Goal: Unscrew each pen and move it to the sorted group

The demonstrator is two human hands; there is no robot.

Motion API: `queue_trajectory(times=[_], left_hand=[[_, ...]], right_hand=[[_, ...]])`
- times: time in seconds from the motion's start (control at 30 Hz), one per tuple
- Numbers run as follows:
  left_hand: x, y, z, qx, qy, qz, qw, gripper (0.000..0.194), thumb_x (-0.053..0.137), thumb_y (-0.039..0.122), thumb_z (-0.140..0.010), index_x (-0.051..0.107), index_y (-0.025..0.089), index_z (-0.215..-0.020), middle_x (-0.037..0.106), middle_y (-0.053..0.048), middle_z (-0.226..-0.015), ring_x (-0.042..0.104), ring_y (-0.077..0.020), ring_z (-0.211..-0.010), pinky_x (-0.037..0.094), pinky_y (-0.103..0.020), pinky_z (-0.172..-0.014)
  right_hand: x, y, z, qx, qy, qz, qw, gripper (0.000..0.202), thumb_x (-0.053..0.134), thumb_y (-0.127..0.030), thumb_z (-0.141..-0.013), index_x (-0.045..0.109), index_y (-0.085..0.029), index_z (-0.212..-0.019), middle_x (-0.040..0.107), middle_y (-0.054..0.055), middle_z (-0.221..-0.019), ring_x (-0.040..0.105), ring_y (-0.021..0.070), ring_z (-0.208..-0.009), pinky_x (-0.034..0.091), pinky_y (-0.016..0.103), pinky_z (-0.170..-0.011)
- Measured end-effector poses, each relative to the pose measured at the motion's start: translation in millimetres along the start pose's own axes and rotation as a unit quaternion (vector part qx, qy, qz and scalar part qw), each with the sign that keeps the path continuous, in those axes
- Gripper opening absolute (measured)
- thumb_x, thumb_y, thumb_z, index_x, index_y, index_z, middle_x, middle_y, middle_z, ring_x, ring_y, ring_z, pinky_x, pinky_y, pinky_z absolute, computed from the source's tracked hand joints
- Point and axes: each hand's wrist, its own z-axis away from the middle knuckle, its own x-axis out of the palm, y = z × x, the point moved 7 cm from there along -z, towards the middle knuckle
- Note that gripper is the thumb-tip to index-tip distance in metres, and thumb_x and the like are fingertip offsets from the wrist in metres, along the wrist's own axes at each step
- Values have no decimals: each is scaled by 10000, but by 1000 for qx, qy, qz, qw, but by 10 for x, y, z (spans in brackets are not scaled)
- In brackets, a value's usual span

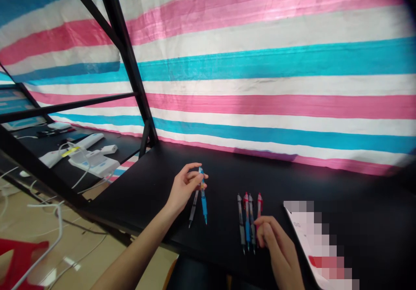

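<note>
My left hand pinches a light blue pen near its upper end, its tip pointing toward me. Beside it, a grey pen lies on the black table, partly behind the fingers. Right of these, several pens lie side by side: one grey, one with a red top and blue grip, another grey. At the row's right end is a red pen, its lower part covered by my right hand, whose curled fingers close on it.
A phone-like device, partly pixelated, lies right of my right hand. Power strips and cables sit on another table at the left. A black metal frame and striped sheeting stand behind. A red stool is lower left.
</note>
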Motion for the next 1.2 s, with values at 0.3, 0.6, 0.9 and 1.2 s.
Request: queue_trajectory(times=[0.3,0.6,0.9,1.2], left_hand=[[-37,-110,-193,-43,-52,-52,996,424,875,365,-692,635,172,-984,778,-85,-796,731,-197,-605,590,-322,-619],[-9,-172,-229,-61,-89,-94,990,382,868,363,-694,652,180,-949,782,-88,-769,736,-208,-582,587,-320,-593],[-20,-178,-270,-63,-109,-149,981,385,828,413,-717,665,168,-967,782,-115,-808,734,-211,-594,574,-324,-583],[-86,-168,-278,34,-100,-317,943,275,834,257,-588,781,242,-857,736,-22,-750,634,-201,-706,507,-309,-696]], right_hand=[[-2,-5,-16,-2,3,19,1000,400,470,-533,-1009,662,-214,-860,477,-22,-644,477,157,-584,383,257,-536],[13,-90,-5,-10,1,28,1000,417,461,-521,-1017,627,-216,-784,461,-23,-639,463,154,-581,369,259,-538],[7,-36,-7,-6,-11,23,1000,409,455,-506,-1027,614,-213,-790,448,-27,-645,440,148,-588,348,263,-546],[6,-92,3,-12,-6,33,999,394,455,-488,-1035,635,-209,-823,458,-26,-647,453,151,-592,358,263,-547]])
